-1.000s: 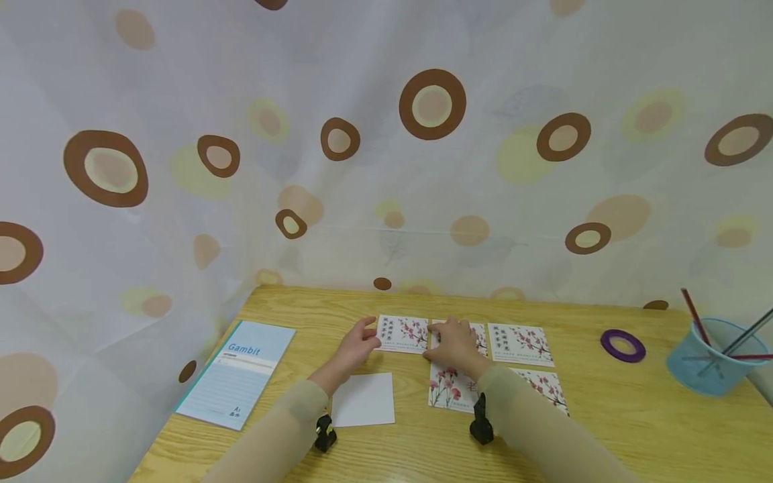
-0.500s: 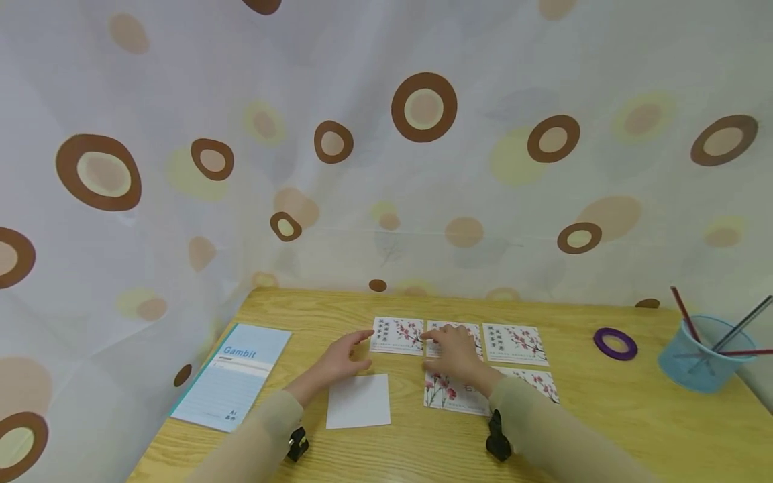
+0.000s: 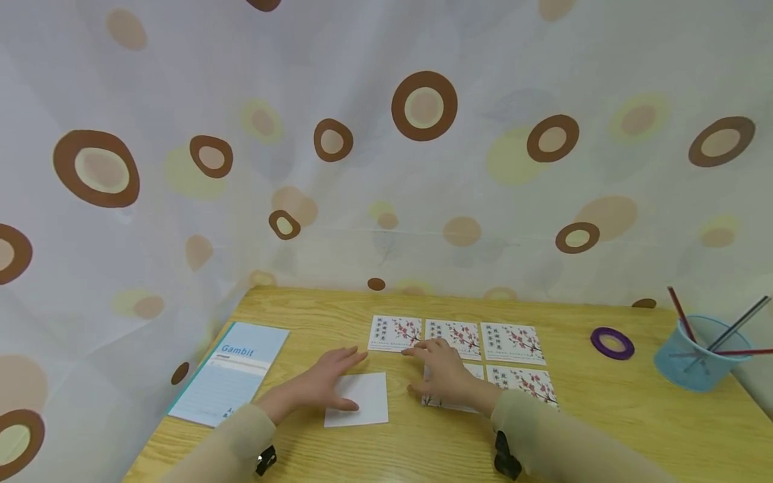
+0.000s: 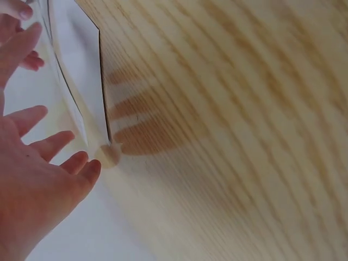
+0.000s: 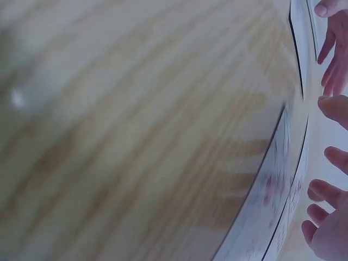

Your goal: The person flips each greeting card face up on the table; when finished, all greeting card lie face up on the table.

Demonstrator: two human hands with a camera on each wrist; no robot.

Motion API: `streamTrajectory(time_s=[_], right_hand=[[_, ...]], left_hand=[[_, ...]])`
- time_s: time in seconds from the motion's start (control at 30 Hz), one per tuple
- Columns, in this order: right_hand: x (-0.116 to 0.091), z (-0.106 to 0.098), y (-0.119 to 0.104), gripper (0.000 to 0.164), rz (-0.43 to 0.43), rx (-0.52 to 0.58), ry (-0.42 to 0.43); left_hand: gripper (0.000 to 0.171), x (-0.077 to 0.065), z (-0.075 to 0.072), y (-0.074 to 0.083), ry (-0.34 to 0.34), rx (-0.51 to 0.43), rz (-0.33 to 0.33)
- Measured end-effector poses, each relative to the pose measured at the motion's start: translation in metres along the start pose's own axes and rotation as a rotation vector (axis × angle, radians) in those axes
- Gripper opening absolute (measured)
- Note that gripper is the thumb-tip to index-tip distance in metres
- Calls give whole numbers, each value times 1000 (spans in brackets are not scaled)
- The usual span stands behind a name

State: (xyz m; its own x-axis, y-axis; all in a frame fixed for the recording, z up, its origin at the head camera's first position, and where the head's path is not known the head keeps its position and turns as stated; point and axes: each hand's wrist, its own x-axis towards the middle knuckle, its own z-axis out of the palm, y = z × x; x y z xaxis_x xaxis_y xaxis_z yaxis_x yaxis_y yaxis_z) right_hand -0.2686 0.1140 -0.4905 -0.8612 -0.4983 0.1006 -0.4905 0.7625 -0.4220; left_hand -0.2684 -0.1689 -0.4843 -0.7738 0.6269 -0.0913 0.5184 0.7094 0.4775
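Note:
My left hand [image 3: 320, 381] hovers over the blank white card [image 3: 373, 402], its fingers spread and holding nothing. In the left wrist view the fingers hang above that card's edge. My right hand [image 3: 447, 377], fingers loosely bent and holding nothing, is over the lower middle card [image 3: 475, 370], covering most of it. Behind it, three blossom-printed cards lie in a row: a left one [image 3: 395, 333], a middle one [image 3: 459, 333] and a right one [image 3: 513, 343]. Another blossom card [image 3: 524, 384] lies below the right one. The right wrist view shows the fingers above a printed card [image 5: 258, 209].
A blue Gambit notebook [image 3: 232, 372] lies at the left. On the right are a purple ring [image 3: 612, 343] and a light blue cup [image 3: 694, 362] holding several pencils or sticks. The wooden table [image 3: 386, 456] ends at a patterned curtain [image 3: 338, 261] behind.
My left hand has drawn back from the upper left card to over the blank one. My right hand has left the upper middle card, moving nearer and slightly left.

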Motion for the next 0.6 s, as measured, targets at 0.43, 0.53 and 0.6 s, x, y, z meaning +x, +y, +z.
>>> streamTrajectory(time_s=[0.43,0.53,0.6], right_hand=[[-6,12,-27,70,-187,-44,-179],[-6,12,-33,72,-197,-79,-214],[-5,13,-35,74,-201,-106,-229]], left_hand=[[105,-15,-1,15,-89,86,17],[102,-17,0,17,-98,114,23],[99,-17,1,17,-101,125,20]])
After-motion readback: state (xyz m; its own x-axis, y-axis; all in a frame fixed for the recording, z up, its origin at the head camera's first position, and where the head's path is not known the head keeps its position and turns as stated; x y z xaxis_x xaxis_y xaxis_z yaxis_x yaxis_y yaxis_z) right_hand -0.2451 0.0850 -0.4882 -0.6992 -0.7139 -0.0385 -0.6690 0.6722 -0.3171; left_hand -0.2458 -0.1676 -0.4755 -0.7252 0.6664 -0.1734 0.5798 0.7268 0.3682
